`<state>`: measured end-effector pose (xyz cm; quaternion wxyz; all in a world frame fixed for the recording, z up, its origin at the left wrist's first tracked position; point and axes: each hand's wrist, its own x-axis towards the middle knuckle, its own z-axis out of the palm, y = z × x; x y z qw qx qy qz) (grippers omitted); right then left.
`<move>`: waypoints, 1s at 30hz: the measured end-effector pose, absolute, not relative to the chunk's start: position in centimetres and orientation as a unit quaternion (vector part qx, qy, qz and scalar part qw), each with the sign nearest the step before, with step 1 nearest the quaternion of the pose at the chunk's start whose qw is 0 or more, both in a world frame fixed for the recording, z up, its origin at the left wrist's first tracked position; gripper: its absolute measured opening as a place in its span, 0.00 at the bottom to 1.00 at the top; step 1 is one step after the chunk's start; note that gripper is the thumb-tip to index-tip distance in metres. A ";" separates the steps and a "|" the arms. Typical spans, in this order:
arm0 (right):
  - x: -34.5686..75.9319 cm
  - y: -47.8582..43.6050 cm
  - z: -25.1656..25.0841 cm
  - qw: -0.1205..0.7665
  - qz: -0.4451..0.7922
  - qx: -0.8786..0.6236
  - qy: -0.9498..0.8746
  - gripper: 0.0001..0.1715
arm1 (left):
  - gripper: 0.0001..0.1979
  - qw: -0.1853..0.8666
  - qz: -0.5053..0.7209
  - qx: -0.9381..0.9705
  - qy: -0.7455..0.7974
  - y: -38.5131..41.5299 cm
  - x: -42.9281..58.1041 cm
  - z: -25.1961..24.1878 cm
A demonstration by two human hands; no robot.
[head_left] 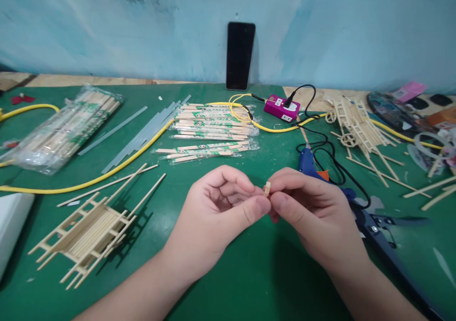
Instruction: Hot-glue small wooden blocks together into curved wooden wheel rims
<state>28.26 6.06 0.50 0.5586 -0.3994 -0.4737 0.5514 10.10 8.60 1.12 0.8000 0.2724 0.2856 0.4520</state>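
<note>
While pinched between thumb and forefinger of the right hand [311, 214], one short, pale wooden piece [267, 188], square-ended, at frame centre; left hand [215, 207] curled just beside it, contact unclear. Beneath, a green mat [228, 278]; lower left, a slatted stick frame [87, 233]; right, a blue glue gun [306, 163]; behind, a mottled blue wall [142, 31].

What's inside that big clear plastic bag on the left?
Wrapped wooden chopsticks fill the clear plastic bag; ones lower in the bundle are covered by the top layer.
</note>
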 end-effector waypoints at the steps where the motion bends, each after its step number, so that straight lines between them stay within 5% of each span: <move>1: 28.3 6.1 0.5 0.559 0.560 -0.394 -0.468 0.10 | 0.15 0.803 0.450 0.270 0.283 8.7 10.1 1.1; 16: 28.7 6.0 -0.3 0.531 0.629 -0.376 -0.425 0.01 | 0.17 0.827 0.427 0.257 0.260 8.9 9.9 1.5; 30: 28.4 6.0 0.1 0.555 0.537 -0.418 -0.478 0.06 | 0.17 0.725 0.449 0.372 0.368 8.2 10.2 2.3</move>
